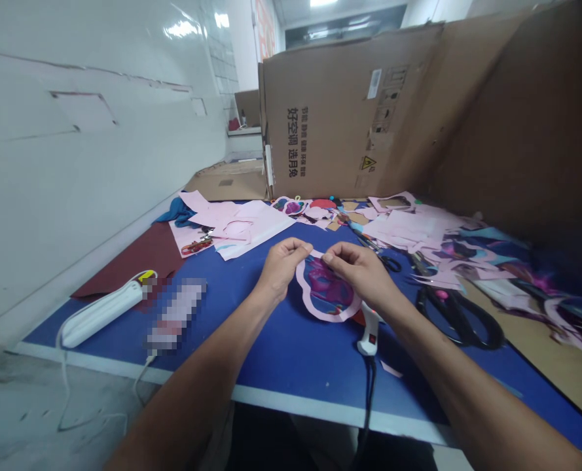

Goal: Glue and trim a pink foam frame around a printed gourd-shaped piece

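Note:
A flower-shaped cutout with a pink border and a blue and purple middle hangs between my hands, above the blue table. My left hand pinches its upper left edge between thumb and fingers. At the upper right edge, my right hand grips it in the same way. Just below and to the right lies a white glue gun with a red switch and a dark cable, partly hidden by the cutout and my right arm. Large black-handled scissors rest to the right of my right forearm.
Pink paper scraps and colourful offcuts are heaped at the back and right. A tall cardboard box stands behind. On the left are a white power strip, a blurred-out object with a cable, and a maroon sheet.

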A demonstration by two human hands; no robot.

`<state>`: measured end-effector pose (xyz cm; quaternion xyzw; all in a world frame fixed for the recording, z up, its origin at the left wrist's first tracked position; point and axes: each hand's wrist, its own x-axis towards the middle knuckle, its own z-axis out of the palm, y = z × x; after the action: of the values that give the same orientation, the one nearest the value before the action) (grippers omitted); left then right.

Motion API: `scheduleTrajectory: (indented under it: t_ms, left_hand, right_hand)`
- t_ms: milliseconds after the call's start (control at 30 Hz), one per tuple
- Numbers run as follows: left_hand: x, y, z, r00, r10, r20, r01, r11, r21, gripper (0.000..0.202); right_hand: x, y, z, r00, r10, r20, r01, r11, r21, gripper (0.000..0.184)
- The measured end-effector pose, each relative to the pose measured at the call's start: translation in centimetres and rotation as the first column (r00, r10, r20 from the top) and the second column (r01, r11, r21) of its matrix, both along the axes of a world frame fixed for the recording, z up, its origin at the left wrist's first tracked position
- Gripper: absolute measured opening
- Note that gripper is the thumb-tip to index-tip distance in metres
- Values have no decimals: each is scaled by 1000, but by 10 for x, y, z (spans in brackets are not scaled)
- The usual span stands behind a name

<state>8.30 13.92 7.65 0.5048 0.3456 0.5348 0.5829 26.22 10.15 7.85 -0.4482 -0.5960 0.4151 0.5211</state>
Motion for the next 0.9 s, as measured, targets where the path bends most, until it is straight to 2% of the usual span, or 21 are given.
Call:
scheduleTrajectory:
  t_ms: [300, 600, 733, 900]
  left_hand:
    - [0, 0, -1, 1000, -5, 7, 5, 1000, -27, 43]
    - [0, -1, -4, 1000, -8, -18, 8, 1000, 28, 41]
    - [0, 1, -4, 1000, 29, -6, -28, 998, 57, 41]
    - [0, 0, -4, 999, -22, -43, 23, 1000, 18, 43]
  right_hand:
    - [3, 3, -2, 998, -61, -19, 61, 998, -18, 45]
    - [3, 1, -4, 995, -97, -29, 96, 995, -38, 46]
    - [3, 1, -4, 997, -69, -24, 68, 997, -47, 49]
    - [2, 1, -3, 993, -102, -62, 100, 994, -45, 51]
